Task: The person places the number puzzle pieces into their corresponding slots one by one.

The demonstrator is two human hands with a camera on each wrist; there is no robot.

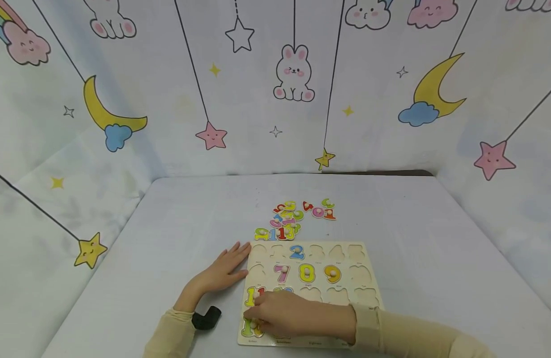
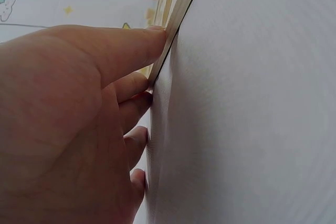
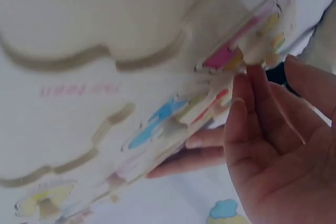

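Observation:
A wooden number puzzle board [image 1: 347, 273] lies on the white table, with 2, 7, 8 and 9 pieces in its recesses. My left hand [image 1: 223, 272] has its fingers spread at the board's left edge; in the left wrist view the thumb [image 2: 142, 45] touches that edge. Over the lower left of the board is my right hand [image 1: 286, 313], beside a green-and-yellow 16 piece [image 1: 247, 327]. In the right wrist view its fingertips [image 3: 239, 106] meet a piece's knob [image 3: 254, 51], with the thumb apart from them. The hand covers part of the lower rows.
Loose number pieces [image 1: 286, 219] lie in a heap beyond the board's far edge, with a few more [image 1: 320, 211] to their right. A black strap [image 1: 207, 318] sits by the left wrist. A printed cloth backdrop [image 1: 257, 99] rises behind the table.

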